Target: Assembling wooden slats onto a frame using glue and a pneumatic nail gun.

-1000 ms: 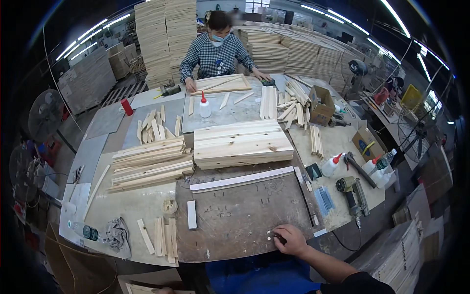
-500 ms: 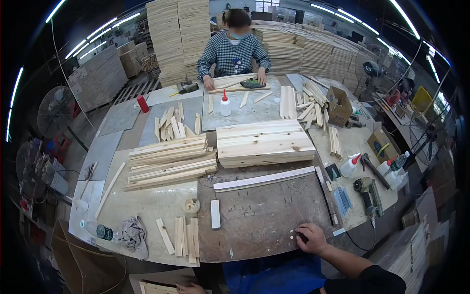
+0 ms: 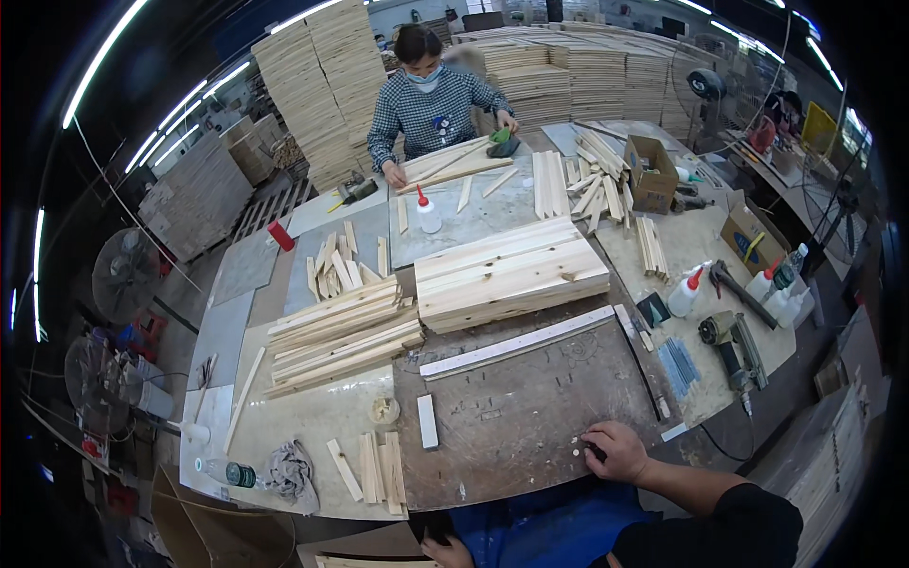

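My right hand [image 3: 617, 452] rests on the brown work board [image 3: 502, 445] near its front right. Its fingers are curled round something dark that I cannot make out, beside small pale round bits [image 3: 576, 447]. At the lower edge, my left hand [image 3: 448, 551] is low in front of the table, close to pale wooden strips [image 3: 365, 560]; the picture's edge cuts it off and its grip is unclear. On the board lie a white block [image 3: 428, 422] and a long pale strip [image 3: 516, 342]. Behind them sits a stack of knotty planks [image 3: 511, 275].
Wooden slats [image 3: 346, 331] lie left, short sticks [image 3: 381, 470] at the front. Glue bottles [image 3: 684, 295], a hammer [image 3: 743, 293] and an air nailer [image 3: 734, 350] stand or lie right. Across the table, a masked co-worker [image 3: 431, 109] handles strips and a green-black thing [image 3: 503, 143].
My view has shifted and tilted slightly. My left hand shows farther right along the lower edge; my right hand stays curled at the same spot. The co-worker's hand has moved with the green-black thing.
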A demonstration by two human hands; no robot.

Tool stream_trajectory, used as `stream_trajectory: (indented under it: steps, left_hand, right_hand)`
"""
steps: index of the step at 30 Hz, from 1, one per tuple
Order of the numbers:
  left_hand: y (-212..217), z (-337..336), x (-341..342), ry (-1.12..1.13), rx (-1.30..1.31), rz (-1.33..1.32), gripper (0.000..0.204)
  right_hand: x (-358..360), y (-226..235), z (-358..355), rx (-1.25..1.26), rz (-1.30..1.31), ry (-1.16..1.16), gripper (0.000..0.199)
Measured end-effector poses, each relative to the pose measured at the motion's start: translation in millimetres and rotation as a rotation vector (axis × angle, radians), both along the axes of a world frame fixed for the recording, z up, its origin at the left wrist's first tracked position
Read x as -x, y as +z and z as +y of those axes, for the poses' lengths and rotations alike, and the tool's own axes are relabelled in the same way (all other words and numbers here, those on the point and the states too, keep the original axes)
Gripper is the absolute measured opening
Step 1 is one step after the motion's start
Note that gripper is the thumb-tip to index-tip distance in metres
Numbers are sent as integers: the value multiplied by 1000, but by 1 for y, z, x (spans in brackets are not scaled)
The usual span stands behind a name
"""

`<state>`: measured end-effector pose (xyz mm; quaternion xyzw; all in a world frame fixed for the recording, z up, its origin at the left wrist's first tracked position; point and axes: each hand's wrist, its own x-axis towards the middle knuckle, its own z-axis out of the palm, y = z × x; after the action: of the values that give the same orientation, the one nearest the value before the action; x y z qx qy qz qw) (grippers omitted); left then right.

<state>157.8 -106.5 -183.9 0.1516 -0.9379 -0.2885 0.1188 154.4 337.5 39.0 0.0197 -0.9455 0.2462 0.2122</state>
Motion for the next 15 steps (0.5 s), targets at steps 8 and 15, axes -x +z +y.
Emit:
stream_trajectory:
  steps: [8, 15]
  left_hand:
    - [123, 57, 17, 15, -86, 294, 40]
    - [168, 115, 78, -243, 35, 455, 46]
  right_hand:
    - [-9, -9, 10, 75, 28, 71, 24]
    - [-12, -14, 19, 127, 57, 147, 23]
